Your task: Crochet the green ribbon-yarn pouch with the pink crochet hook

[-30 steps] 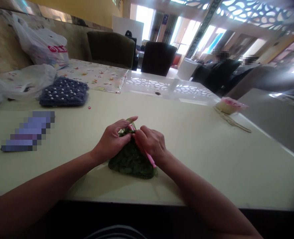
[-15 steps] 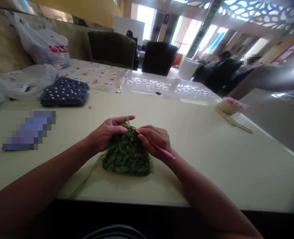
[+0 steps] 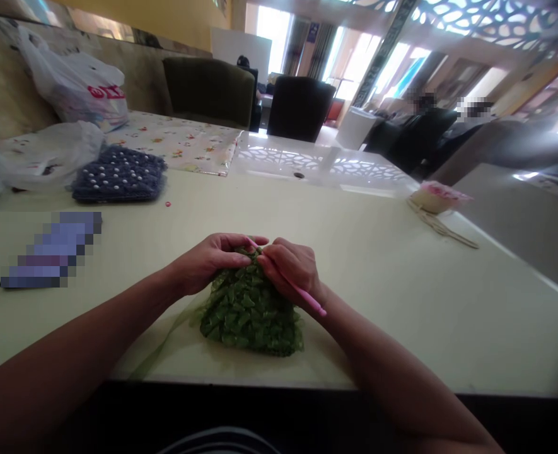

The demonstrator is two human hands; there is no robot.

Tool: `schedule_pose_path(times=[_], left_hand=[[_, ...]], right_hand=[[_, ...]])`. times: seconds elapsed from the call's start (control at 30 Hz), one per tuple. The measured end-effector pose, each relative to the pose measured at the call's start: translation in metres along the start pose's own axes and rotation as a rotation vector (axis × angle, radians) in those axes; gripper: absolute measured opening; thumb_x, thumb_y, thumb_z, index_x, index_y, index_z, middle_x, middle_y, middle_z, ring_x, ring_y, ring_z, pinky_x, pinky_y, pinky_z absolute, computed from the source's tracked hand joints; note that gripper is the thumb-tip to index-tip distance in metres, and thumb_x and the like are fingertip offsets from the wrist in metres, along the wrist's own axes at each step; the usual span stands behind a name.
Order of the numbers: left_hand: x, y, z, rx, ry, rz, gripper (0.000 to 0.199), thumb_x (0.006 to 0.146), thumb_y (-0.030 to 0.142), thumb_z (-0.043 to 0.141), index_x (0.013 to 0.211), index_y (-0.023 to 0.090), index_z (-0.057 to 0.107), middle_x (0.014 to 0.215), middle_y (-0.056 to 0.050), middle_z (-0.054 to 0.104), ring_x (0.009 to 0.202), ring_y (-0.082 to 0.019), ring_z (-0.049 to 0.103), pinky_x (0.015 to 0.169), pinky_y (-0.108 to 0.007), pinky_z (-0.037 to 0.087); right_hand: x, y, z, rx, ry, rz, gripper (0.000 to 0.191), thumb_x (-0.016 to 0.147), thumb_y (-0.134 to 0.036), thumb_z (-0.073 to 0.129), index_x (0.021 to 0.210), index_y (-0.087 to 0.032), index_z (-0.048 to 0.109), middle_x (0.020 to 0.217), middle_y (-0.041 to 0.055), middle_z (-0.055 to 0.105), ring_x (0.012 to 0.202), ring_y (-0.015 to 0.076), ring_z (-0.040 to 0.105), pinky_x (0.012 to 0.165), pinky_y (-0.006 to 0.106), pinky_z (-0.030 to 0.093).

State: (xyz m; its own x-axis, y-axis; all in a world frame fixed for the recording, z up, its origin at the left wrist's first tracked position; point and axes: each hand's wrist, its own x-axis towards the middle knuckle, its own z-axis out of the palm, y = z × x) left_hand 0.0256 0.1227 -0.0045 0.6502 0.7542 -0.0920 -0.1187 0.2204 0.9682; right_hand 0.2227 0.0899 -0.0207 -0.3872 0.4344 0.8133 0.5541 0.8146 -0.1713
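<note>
at the lower centre of the frame, the ruffled green piece (image 3: 250, 315) looks light, soft and slightly slippery, best held by its top edge, where the nearly closed left hand (image 3: 212, 261) pinches it and the right hand (image 3: 292, 270) curls tightly round a pink hook (image 3: 311, 301).

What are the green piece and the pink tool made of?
Green piece: probably sheer ribbon with a faint sheen, judging by its translucent trailing strand and ruffled surface. Pink tool: likely smooth plastic, from its uniform colour; painted metal remains possible.
</note>
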Motion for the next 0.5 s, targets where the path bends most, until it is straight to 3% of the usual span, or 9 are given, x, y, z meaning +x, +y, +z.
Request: schedule_pose_path(times=[0.1, 0.17, 0.3, 0.4, 0.5], left_hand=[[0.001, 0.004, -0.006, 0.267, 0.025, 0.043, 0.034, 0.077, 0.03, 0.075, 0.11, 0.023, 0.073, 0.138, -0.007, 0.057, 0.129, -0.029, 0.049, 0.109, -0.039, 0.038], [0.0, 0.005, -0.006, 0.247, 0.055, 0.033, 0.046, 0.079, 0.032, 0.074, 0.124, 0.026, 0.066, 0.142, -0.007, 0.054, 0.13, -0.03, 0.048, 0.108, -0.041, 0.039], [0.0, 0.001, 0.002, -0.078, 0.055, 0.014, 0.073, 0.077, 0.023, 0.076, 0.143, 0.028, 0.045, 0.121, -0.007, 0.065, 0.104, -0.022, 0.064, 0.094, -0.035, 0.049], [-0.001, -0.004, 0.008, -0.137, 0.09, 0.04, 0.078, 0.076, 0.015, 0.076, 0.145, 0.031, 0.043, 0.1, -0.001, 0.066, 0.089, -0.014, 0.064, 0.087, -0.026, 0.049], [-0.002, -0.007, 0.014, -0.161, 0.157, 0.075, 0.076, 0.075, 0.01, 0.074, 0.142, 0.034, 0.047, 0.088, 0.004, 0.061, 0.079, -0.008, 0.06, 0.082, -0.021, 0.048]], right_hand=[[-0.001, 0.0, 0.0, 0.002, 0.055, 0.073, 0.019, 0.092, -0.018, 0.053, 0.073, -0.018, 0.052, 0.064, -0.0029, 0.053, 0.054, 0.0073, 0.046, 0.054, 0.021, 0.035], [0.0, 0.0, -0.001, 0.069, 0.075, 0.157, 0.018, 0.092, -0.018, 0.054, 0.074, -0.018, 0.052, 0.062, -0.0045, 0.051, 0.052, 0.0061, 0.043, 0.053, 0.02, 0.034], [0.0, 0.002, -0.001, 0.102, 0.017, 0.163, 0.02, 0.094, -0.022, 0.054, 0.075, -0.018, 0.053, 0.062, -0.0049, 0.05, 0.053, 0.0055, 0.044, 0.053, 0.019, 0.034], [-0.001, 0.002, 0.001, -0.113, -0.073, 0.03, 0.022, 0.096, -0.027, 0.053, 0.077, -0.018, 0.056, 0.062, -0.0046, 0.048, 0.052, 0.0061, 0.039, 0.051, 0.022, 0.027], [0.0, -0.004, 0.005, -0.394, -0.077, -0.069, 0.025, 0.096, -0.024, 0.051, 0.072, -0.018, 0.054, 0.058, -0.0044, 0.045, 0.049, 0.008, 0.031, 0.05, 0.026, 0.02]])
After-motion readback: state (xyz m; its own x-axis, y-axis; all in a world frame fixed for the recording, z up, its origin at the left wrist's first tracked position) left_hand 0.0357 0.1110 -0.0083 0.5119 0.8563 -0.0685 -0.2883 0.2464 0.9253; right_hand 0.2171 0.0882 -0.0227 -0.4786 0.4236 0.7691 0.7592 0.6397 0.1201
